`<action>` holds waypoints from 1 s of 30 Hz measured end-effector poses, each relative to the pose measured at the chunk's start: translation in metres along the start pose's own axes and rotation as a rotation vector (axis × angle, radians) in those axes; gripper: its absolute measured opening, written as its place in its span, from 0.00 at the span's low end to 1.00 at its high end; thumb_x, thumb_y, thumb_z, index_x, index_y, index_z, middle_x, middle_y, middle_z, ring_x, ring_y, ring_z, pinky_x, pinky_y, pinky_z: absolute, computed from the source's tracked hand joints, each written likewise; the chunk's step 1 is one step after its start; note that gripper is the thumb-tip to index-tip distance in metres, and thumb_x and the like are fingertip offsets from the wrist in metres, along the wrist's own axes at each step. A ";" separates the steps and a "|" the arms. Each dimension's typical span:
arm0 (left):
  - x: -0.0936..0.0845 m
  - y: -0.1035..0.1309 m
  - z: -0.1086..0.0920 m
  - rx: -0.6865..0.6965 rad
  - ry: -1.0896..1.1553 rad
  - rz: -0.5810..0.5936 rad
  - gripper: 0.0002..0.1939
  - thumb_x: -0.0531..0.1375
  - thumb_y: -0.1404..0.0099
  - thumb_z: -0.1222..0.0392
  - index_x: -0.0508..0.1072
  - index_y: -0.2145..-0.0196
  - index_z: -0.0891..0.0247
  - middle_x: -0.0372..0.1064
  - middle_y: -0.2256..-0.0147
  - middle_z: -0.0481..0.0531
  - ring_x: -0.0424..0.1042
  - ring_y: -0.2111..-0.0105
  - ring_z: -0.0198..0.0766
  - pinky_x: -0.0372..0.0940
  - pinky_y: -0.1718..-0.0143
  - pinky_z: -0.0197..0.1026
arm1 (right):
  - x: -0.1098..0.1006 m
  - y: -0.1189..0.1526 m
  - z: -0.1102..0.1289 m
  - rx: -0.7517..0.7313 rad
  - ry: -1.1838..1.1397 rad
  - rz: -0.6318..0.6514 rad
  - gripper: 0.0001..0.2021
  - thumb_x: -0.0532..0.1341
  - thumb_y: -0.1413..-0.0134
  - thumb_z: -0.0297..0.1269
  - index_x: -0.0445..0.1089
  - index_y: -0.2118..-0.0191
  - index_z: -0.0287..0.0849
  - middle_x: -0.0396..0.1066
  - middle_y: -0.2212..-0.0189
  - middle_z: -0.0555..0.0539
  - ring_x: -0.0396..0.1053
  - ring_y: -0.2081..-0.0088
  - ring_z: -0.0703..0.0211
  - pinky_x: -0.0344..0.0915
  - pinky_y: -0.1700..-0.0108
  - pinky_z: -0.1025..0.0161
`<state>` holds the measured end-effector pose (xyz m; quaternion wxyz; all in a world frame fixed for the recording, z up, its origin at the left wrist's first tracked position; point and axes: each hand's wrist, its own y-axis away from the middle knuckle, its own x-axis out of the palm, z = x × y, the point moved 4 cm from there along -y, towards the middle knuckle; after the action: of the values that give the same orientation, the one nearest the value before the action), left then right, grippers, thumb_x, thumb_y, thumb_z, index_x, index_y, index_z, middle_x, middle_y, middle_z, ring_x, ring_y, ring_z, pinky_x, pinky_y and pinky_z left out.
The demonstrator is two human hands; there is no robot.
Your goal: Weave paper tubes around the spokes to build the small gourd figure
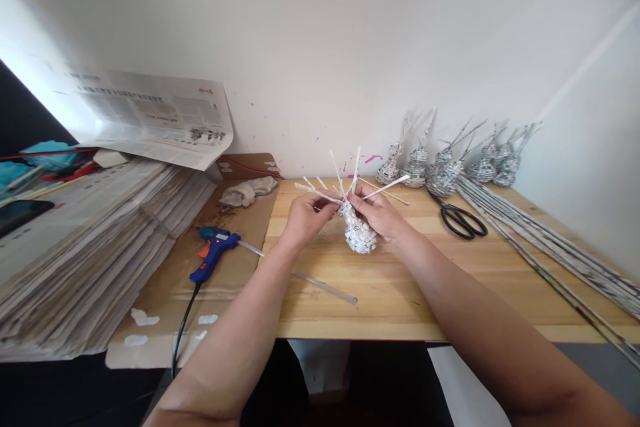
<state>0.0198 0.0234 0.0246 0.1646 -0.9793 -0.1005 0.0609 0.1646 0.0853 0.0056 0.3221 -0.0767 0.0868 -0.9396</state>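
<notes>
A small woven paper gourd with a round body and narrow neck hangs tilted between my hands, over the wooden table. Several white paper strips fan out from its neck, pointing up and sideways. My left hand is closed, pinching the base of a strip at the neck's left side. My right hand wraps round the neck from the right, thumb near the top. The exact fingertip contact is too small to make out.
A blue glue gun and a grey cloth lie on cardboard at the left, beside stacked newspapers. A clear glue stick lies in front. Black scissors, paper rods and several woven gourds are at the right.
</notes>
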 end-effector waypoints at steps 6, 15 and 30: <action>0.002 0.004 -0.007 0.122 -0.153 0.031 0.04 0.64 0.43 0.61 0.80 0.69 0.63 0.76 0.70 0.52 0.72 0.71 0.36 0.64 0.68 0.36 | 0.000 -0.001 0.000 -0.005 0.002 -0.030 0.17 0.66 0.50 0.51 0.62 0.71 0.45 0.59 0.81 0.57 0.53 0.80 0.67 0.49 0.76 0.66; -0.001 0.001 -0.001 0.058 -0.082 0.006 0.12 0.65 0.42 0.54 0.79 0.68 0.67 0.76 0.70 0.54 0.73 0.71 0.37 0.66 0.67 0.37 | 0.003 -0.002 -0.006 0.012 0.011 0.047 0.18 0.65 0.48 0.52 0.60 0.70 0.44 0.61 0.79 0.57 0.57 0.78 0.67 0.53 0.76 0.67; -0.002 -0.002 0.007 -0.073 0.035 0.044 0.16 0.68 0.47 0.54 0.76 0.66 0.69 0.72 0.74 0.50 0.69 0.75 0.32 0.66 0.71 0.36 | 0.004 -0.001 -0.008 0.006 0.102 0.090 0.17 0.63 0.46 0.52 0.61 0.70 0.43 0.61 0.79 0.56 0.58 0.78 0.66 0.55 0.74 0.66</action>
<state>0.0161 0.0273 0.0188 0.1289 -0.9876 -0.0782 0.0439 0.1591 0.0848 -0.0013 0.3596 -0.0237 0.1038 -0.9270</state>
